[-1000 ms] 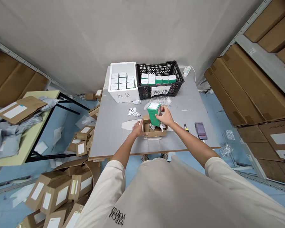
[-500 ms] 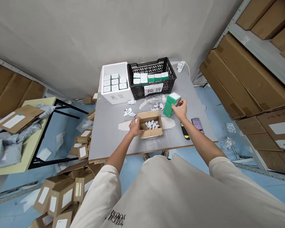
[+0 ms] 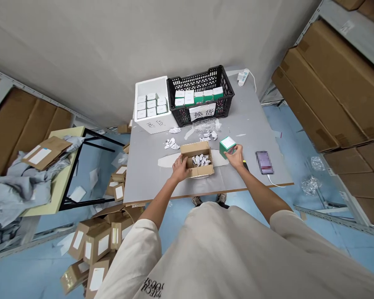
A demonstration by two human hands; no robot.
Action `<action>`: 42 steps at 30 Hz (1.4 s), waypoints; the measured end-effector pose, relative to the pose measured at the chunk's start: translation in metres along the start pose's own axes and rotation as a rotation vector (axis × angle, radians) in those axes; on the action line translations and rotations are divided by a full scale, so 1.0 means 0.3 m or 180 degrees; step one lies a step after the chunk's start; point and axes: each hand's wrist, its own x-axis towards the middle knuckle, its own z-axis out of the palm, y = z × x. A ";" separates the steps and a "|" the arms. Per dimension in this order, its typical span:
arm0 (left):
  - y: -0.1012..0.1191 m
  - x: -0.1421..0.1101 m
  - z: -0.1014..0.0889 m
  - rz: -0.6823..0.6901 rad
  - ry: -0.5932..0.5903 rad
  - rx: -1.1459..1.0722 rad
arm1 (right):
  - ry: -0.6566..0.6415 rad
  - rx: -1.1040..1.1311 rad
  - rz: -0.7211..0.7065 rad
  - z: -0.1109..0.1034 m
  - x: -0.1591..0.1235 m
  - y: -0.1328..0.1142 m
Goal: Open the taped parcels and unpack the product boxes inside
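Observation:
An open brown cardboard box with crumpled white paper inside sits on the grey table in front of me. My left hand grips the box's left wall, fingers closed on it. My right hand is closed on a green carton with a white top, which stands upright on the table just right of the cardboard box.
At the table's back stand a white foam box and a black crate, both holding green-and-white cartons. A phone lies to the right. Paper scraps litter the middle. Brown parcels pile on the floor at left; big cartons fill shelves at right.
My right hand lifted the green carton out of the cardboard box, carried it right and set it down on the table. My left hand stayed on the box.

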 end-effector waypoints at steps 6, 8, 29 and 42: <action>0.011 0.017 0.002 0.0077 0.0034 -0.0032 | -0.0041 -0.0239 -0.0406 -0.087 -0.027 -0.022; 0.015 0.021 0.001 0.0130 0.0070 -0.0055 | 0.0055 -0.0484 -0.0558 -0.116 -0.031 -0.058; -0.050 -0.062 0.052 0.0002 0.0087 -0.0201 | -0.2570 -0.1598 -0.0919 0.139 -0.220 -0.233; -0.147 -0.061 -0.050 0.0069 0.0556 -0.0475 | -0.2210 -0.1372 -0.0998 0.233 -0.236 -0.368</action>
